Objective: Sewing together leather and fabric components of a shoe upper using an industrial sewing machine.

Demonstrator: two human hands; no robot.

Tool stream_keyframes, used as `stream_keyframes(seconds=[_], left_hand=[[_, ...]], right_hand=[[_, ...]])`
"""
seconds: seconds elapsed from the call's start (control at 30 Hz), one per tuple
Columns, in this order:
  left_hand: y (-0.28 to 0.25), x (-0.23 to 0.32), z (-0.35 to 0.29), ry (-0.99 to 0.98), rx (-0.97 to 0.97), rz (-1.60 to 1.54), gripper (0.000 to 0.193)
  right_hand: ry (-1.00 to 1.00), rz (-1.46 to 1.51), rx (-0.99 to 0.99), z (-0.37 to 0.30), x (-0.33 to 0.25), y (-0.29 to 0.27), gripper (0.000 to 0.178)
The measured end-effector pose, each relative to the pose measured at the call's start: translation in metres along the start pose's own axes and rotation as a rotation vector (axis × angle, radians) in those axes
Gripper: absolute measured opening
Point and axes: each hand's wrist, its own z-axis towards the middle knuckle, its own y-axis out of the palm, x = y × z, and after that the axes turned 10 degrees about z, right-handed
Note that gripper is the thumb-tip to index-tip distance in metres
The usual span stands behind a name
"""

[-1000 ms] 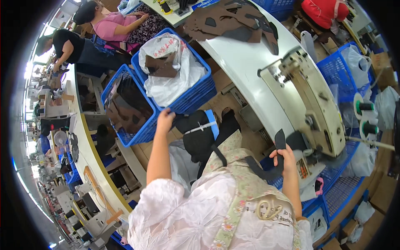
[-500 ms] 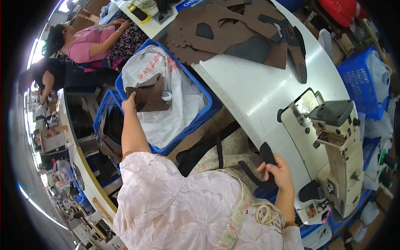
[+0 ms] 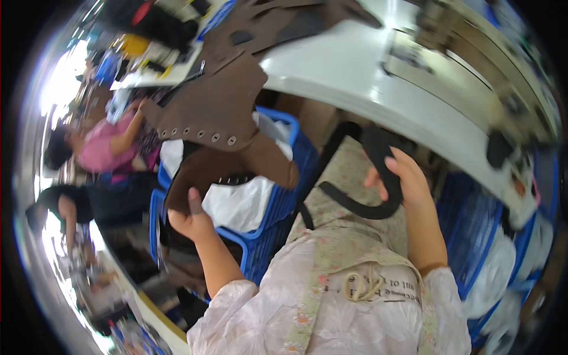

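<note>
My left hand grips the lower edge of a large brown leather piece with a row of metal eyelets, lifted above a blue crate lined with white plastic. My right hand holds a curved black leather strip over my lap, just below the edge of the white sewing table. Both forearms wear pale floral sleeves.
A sewing machine stands on the white table at the upper right. More brown cut pieces lie at the table's far end. Blue crates stand at my right. Two people sit at benches on the left.
My left hand has pulled the brown eyelet piece up out of the blue crate. The view has swung lower and closer; my right hand still holds the black strip.
</note>
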Motion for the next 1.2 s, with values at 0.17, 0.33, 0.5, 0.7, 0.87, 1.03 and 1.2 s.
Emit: stream_keyframes(seconds=[0.17,0.33,0.5,0.7,0.87,1.03,1.2], left_hand=[[0.029,0.028,-0.012,0.088,-0.123,-0.142,0.023],[0.067,0.053,-0.011,0.322,-0.221,-0.036,0.018],[0.104,0.080,-0.015,0.392,-0.224,-0.098,0.016],[0.151,0.075,-0.042,0.440,-0.410,-0.014,0.012],[0.166,0.071,-0.047,0.301,-0.426,-0.019,0.014],[0.170,0.072,-0.045,0.287,-0.450,-0.047,0.014],[0.169,0.070,-0.049,0.314,-0.440,-0.031,0.015]], right_hand=[[-0.230,0.056,0.053,-0.044,0.001,0.011,0.056],[-0.373,0.112,0.084,-0.085,0.000,0.002,0.056],[-0.498,0.112,0.162,-0.102,-0.009,-0.008,0.054],[-0.496,0.174,0.282,-0.099,-0.023,-0.026,0.053],[-0.435,0.286,0.265,-0.088,-0.028,-0.053,0.055],[-0.419,0.331,0.236,-0.077,-0.032,-0.060,0.051],[-0.359,0.276,0.268,-0.081,-0.035,-0.060,0.047]])
